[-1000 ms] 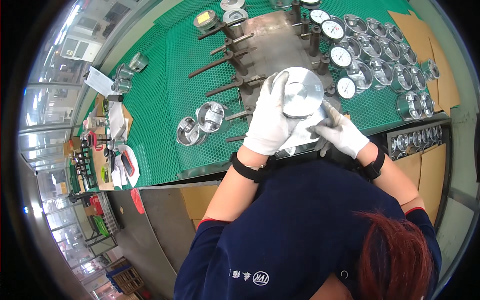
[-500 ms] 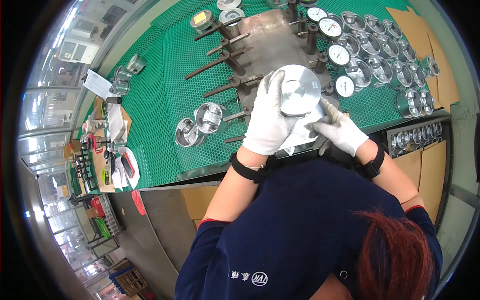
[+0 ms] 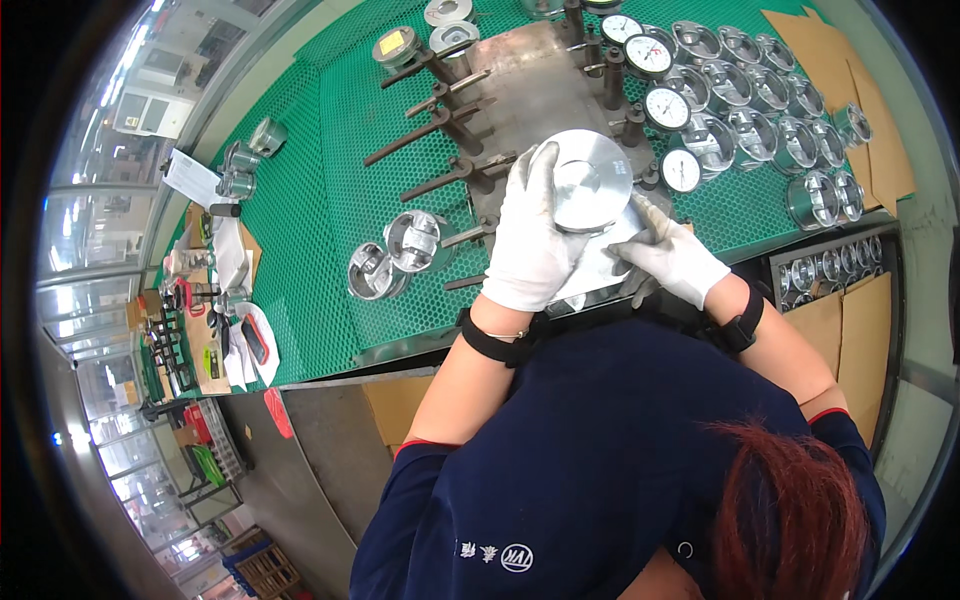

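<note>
A silver metal piston (image 3: 592, 180) is held over the near end of a steel plate (image 3: 530, 85), its round flat face turned up toward me. My left hand (image 3: 530, 235), in a white glove, grips the piston's left side with fingers along its rim. On the lower right, my right hand (image 3: 672, 258), also gloved, has bent fingers against the piston's side; the fingertips look grey and their exact hold is partly hidden. Beside my left hand, two pistons (image 3: 415, 241) stand with their hollow undersides up on the green mat (image 3: 330, 190).
Dial gauges (image 3: 666, 107) on dark posts line the plate's right side, and rods (image 3: 410, 143) jut out from its left. Rows of pistons (image 3: 752, 134) fill the mat at right, beside cardboard (image 3: 850, 100). Papers and tools (image 3: 235, 250) lie at far left.
The view has shifted slightly, so the bench things sit a little further left. Both hands keep nearly the same hold on the piston.
</note>
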{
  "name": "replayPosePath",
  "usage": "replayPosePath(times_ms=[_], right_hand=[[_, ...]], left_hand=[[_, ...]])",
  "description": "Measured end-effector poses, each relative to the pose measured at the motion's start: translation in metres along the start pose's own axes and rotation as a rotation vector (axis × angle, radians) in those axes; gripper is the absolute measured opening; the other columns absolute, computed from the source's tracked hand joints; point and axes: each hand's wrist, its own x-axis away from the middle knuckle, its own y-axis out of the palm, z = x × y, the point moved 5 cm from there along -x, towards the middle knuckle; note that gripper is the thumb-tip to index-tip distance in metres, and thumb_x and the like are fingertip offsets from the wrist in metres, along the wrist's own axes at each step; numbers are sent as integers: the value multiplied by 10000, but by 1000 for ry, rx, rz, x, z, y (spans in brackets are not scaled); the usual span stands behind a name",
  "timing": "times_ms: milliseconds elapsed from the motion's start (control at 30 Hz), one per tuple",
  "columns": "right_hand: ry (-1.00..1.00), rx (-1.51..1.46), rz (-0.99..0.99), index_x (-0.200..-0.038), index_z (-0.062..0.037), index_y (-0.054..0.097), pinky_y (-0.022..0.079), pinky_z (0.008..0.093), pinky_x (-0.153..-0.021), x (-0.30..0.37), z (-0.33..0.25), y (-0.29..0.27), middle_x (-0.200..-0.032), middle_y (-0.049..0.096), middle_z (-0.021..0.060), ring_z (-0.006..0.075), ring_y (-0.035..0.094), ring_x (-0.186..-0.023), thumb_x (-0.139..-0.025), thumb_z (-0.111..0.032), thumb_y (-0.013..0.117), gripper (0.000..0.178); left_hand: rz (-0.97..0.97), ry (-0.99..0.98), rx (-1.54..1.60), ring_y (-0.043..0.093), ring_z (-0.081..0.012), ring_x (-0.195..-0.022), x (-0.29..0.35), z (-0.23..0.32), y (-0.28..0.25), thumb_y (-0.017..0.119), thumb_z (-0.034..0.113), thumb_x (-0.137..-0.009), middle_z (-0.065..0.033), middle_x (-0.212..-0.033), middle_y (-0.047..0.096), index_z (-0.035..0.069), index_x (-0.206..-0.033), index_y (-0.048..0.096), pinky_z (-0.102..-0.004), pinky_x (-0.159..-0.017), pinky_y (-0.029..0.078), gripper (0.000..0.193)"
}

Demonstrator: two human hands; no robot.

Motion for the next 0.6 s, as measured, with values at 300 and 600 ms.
replayPosePath(times_ms=[300,600], right_hand=[[-18,-260,-97,-1596,-38,131,588,296,-711,9,1,3,-1152,654,149,182,690,-872,-919,-152,675,876],[-37,-358,-116,-1607,-83,99,589,282,-567,10,6,5,-1039,660,113,145,670,-713,-926,-143,657,883]], left_hand=[[-27,-16,31,506,-441,-1253,1,1,-2,788,54,-654,-263,-1396,461,31,-1452,399,-466,-1058,450,887],[-21,-65,24,524,-434,-1233,0,3,-1,803,64,-660,-255,-1387,471,37,-1454,400,-465,-1037,465,891]])
